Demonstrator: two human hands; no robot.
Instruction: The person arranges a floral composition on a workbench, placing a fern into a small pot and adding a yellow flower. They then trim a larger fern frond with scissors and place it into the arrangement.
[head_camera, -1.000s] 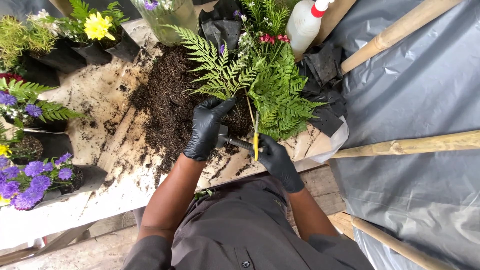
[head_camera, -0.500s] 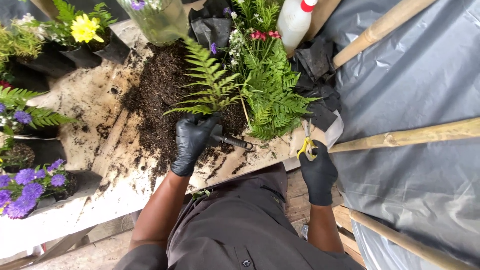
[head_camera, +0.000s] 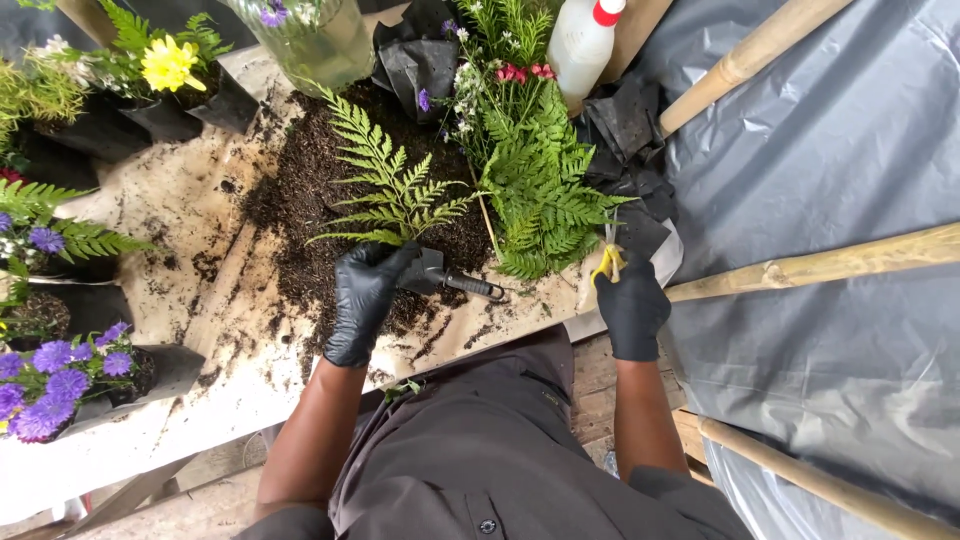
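Now your right hand (head_camera: 630, 312) has swung away from the fern stems to the near right edge of the paper-covered bench (head_camera: 190, 215), and its gloved fingers are curled tight around the yellow-handled scissors (head_camera: 608, 258), blades pointing up toward the bigger fern clump (head_camera: 545, 190). A second ago that hand was down at the base of the small fern frond (head_camera: 395, 195), right next to your left; the two are well apart at this point. Your left hand (head_camera: 365, 295) has stayed where it was, fingers closed around the frond's base, pinning it upright over the pile of dark soil (head_camera: 300, 200). A small black trowel (head_camera: 455, 280) lies just beside that hand, touching the soil. So the frond stands held by one hand only, while the scissors are lifted clear of it and sit near the larger fern instead. Purple flowers (head_camera: 55, 375) and a yellow bloom (head_camera: 168, 62) stand untouched at the left.
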